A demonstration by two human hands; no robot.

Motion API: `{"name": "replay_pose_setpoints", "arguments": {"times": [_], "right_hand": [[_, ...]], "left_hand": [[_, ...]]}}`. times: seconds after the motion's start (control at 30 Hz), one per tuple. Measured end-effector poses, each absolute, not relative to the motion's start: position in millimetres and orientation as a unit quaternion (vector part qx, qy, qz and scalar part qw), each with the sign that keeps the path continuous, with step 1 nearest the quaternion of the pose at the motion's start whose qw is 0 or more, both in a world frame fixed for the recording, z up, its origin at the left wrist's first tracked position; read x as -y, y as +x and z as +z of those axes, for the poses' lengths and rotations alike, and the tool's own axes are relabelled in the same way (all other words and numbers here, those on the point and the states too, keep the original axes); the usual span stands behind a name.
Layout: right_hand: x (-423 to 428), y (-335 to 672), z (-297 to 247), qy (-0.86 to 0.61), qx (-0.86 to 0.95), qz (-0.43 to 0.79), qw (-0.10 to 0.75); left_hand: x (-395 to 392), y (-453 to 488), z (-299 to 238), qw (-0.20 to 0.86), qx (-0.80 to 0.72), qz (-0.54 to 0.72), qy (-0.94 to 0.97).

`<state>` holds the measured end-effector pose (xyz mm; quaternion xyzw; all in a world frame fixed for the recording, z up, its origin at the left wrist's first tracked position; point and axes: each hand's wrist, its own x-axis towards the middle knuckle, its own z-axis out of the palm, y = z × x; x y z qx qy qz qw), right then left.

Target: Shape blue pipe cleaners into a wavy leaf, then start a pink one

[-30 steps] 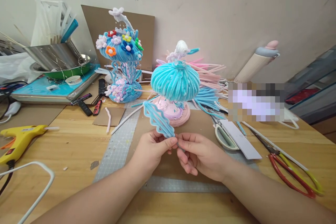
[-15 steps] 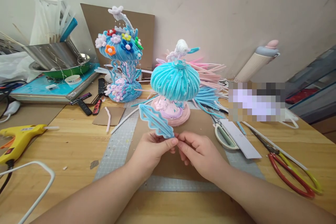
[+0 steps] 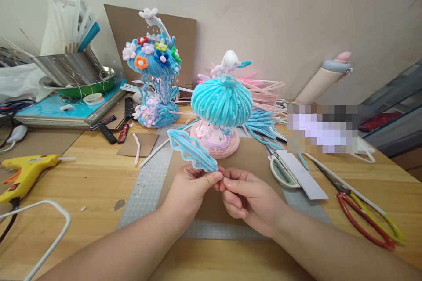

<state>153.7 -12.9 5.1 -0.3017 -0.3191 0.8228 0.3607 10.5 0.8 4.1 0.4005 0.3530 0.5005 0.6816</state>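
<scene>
the left hand [image 3: 191,186] is pinching a blue wavy-edged piece [image 3: 193,151] near its narrow end between thumb and fingers, and the right hand [image 3: 250,197] is closing its thumb and fingertips on the tip of that end, just beside the left thumb. the piece is slanting up and leftward from the hands, its broad end partly overlapping the view of a pink round base [image 3: 232,145]. beneath the hands a cardboard sheet [image 3: 214,215] is lying on a gridded cutting mat [image 3: 141,197]. beyond them a turquoise domed cap [image 3: 221,101] is rising over the pink base, and a flower-dotted blue model [image 3: 154,66] is standing behind to the left. farther out, a yellow glue gun [image 3: 24,175] is resting at the left, while red-and-yellow-handled scissors [image 3: 343,190] are lying at the right
</scene>
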Motion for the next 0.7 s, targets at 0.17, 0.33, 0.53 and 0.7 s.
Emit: {"name": "replay_pose_setpoints", "arguments": {"times": [0.17,0.33,0.53,0.7], "right_hand": [[12,154,2,-0.268,0.246,0.87,0.334],[6,157,3,-0.331,0.359,0.806,0.334],[0,160,5,-0.417,0.454,0.7,0.361],[-2,163,4,-0.337,0.38,0.8,0.319]], "left_hand": [[-2,11,3,0.69,-0.348,0.504,0.386],[-6,10,-1,0.708,-0.346,0.469,0.399],[-7,10,1,0.746,-0.3,0.44,0.399],[-7,7,2,0.777,-0.282,0.424,0.371]]}}
